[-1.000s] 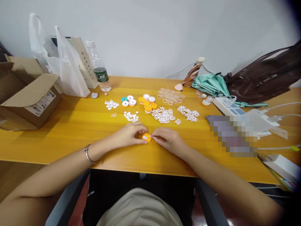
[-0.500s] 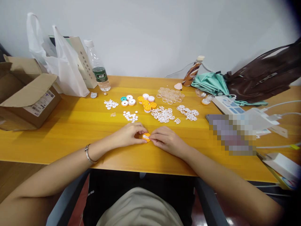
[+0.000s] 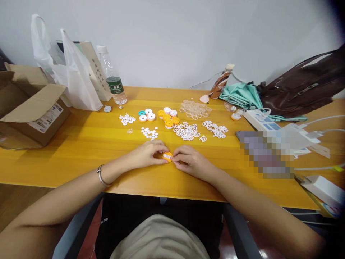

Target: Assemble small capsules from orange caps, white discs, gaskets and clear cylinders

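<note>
Near the front of the table, a small round orange plastic case with white parts inside lies between my hands. My left hand grips its left side between thumb and fingers. On its right side, my right hand has its fingertips pinched at the rim; whether a small part is in the pinch is hidden. Just beyond lie small white discs and a pile of white cut-out plastic pieces. Several orange and white round cases sit behind them.
White round cases with one teal, white knobbed parts and clear rings lie farther back. A cardboard box and water bottle stand left. A phone, power strip and brown bag are right.
My right fingertips have shifted very slightly at the case's rim. My left hand keeps its hold, and the other things have not moved.
</note>
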`<state>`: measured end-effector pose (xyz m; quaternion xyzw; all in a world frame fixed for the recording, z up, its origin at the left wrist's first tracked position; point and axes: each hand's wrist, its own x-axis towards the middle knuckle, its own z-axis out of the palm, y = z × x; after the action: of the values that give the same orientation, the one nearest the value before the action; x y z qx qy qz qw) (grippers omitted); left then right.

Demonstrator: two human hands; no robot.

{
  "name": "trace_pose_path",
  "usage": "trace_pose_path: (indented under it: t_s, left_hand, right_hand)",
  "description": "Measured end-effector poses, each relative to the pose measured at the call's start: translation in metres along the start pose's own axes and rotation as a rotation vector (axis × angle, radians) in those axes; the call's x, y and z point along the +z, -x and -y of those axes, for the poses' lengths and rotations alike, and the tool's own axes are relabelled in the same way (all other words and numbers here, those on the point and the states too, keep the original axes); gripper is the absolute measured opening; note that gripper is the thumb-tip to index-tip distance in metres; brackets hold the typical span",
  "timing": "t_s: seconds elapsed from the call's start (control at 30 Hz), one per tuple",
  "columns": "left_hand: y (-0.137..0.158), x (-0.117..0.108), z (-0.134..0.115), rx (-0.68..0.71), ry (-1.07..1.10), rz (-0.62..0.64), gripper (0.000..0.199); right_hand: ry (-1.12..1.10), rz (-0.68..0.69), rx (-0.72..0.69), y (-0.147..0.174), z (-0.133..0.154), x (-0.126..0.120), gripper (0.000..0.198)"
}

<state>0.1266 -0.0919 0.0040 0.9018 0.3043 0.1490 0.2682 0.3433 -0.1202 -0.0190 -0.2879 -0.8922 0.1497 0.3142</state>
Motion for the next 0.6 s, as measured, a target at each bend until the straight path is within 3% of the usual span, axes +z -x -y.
trace_pose_path:
  t_s: [0.13, 0.27, 0.43, 0.6]
  left_hand:
    - [0.0010, 0.0018, -0.0013, 0.055, -0.014, -0.029, 0.027]
    - [0.0016, 0.0036, -0.0022, 0.131, -0.059, -0.055, 0.026]
    - [0.0017, 0.0040, -0.0018, 0.127, 0.061, -0.079, 0.027]
    - [-0.0020, 0.0045, 0.0023, 0.037, 0.403, -0.196, 0.030]
  right_hand:
    - [-0.216, -0.128, 0.217, -0.0018, 0.0010, 0.0005, 0.014]
    - [-0.526, -0.105, 0.488, -0.0035, -0.0003, 0.0043, 0.019]
    - [-0.825, -0.077, 0.597, -0.0061, -0.0018, 0.0053, 0.021]
    - [-0.972, -0.120, 0.649, -0.0075, 0.0005, 0.0000, 0.028]
